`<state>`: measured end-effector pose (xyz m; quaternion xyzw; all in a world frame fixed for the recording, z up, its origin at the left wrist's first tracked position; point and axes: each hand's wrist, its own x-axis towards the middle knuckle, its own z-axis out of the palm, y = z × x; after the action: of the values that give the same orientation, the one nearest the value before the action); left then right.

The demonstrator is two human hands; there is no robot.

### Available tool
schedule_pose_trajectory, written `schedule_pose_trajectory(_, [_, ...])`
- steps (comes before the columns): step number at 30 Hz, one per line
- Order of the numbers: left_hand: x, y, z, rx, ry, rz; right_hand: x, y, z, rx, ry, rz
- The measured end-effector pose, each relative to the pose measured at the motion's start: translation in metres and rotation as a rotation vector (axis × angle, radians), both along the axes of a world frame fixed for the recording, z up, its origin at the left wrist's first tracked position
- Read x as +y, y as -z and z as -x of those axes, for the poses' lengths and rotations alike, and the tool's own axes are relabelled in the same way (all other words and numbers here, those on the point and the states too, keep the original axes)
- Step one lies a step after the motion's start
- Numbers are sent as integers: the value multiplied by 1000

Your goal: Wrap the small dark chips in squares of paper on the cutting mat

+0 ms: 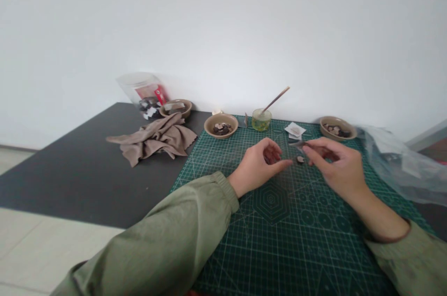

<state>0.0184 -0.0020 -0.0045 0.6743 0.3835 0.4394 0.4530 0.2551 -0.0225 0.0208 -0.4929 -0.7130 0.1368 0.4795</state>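
Note:
My right hand (337,165) pinches a thin dark flat piece (296,143) between thumb and fingertips; its exact kind is too blurred to tell. Just below, a small chip with a pale face and dark edge (300,159) lies on the green cutting mat (244,249). To the left of the chip, my left hand (260,165) is half curled, thumb and fingers apart, with nothing visible in it. Behind the right hand's fingertips sits a small white paper square (295,130) with a pale piece on it.
Tan bowls of dark and pale chips stand at the mat's back left (221,126) and back right (338,128). Between them is a glass jar (261,120) with a brush. A brown cloth (159,140), clear tub (143,93) and third bowl (177,108) lie left; a plastic bag (401,161) right.

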Motion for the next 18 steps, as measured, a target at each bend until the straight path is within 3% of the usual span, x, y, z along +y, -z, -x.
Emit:
schedule_pose_trajectory(5, [-7, -7, 5, 198, 55, -297, 39, -79, 45, -446, -100, -309])
schedule_pose_trajectory(8, [-9, -6, 6, 253, 85, -394, 88, -104, 89, -830, -140, -303])
schedule_pose_trajectory(12, [-8, -3, 7, 263, 93, -427, 152, -98, 137, -1189, -187, -204])
schedule_pose_trajectory(18, [-6, -1, 6, 276, 76, -470, 197, -76, 159, -1215, -194, -155])
